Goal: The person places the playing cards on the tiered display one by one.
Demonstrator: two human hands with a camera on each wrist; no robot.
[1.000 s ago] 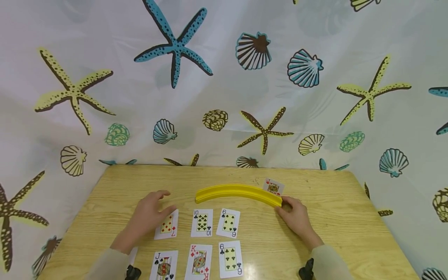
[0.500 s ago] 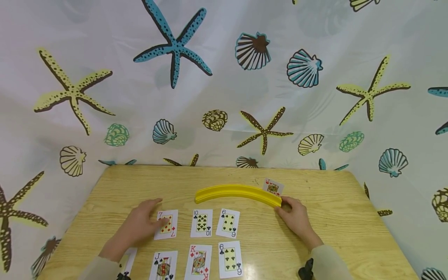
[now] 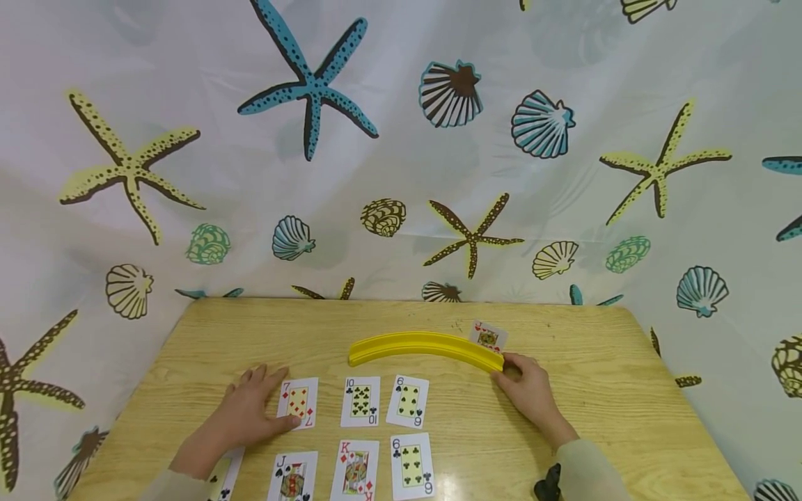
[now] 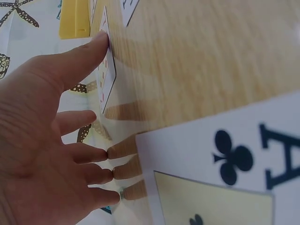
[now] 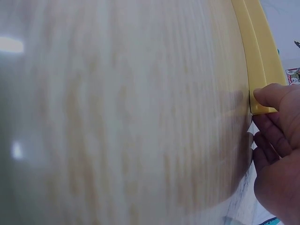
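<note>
My left hand (image 3: 247, 410) is spread beside a seven of diamonds (image 3: 297, 400), its fingers reaching down toward the table left of the card. Its thumb (image 4: 101, 42) lies at the card's face, near the lower edge. A curved yellow card holder (image 3: 426, 342) stands at mid-table, with a jack of hearts (image 3: 487, 337) upright at its right end. With thumb in front and fingers around the end, my right hand (image 3: 529, 393) grips the holder there. The fingertips behind it are partly hidden.
Also face up are a ten of clubs (image 3: 360, 401), six of spades (image 3: 408, 401), jack of spades (image 3: 293, 477), king of diamonds (image 3: 355, 470) and six of clubs (image 3: 412, 466). An ace of clubs (image 4: 225, 154) lies partly under my left wrist. A shell-patterned curtain (image 3: 401, 160) surrounds the table.
My left hand has drawn back leftward and lowered, uncovering the seven of diamonds, its thumb now at the card's lower edge. The right hand and card holder stay put.
</note>
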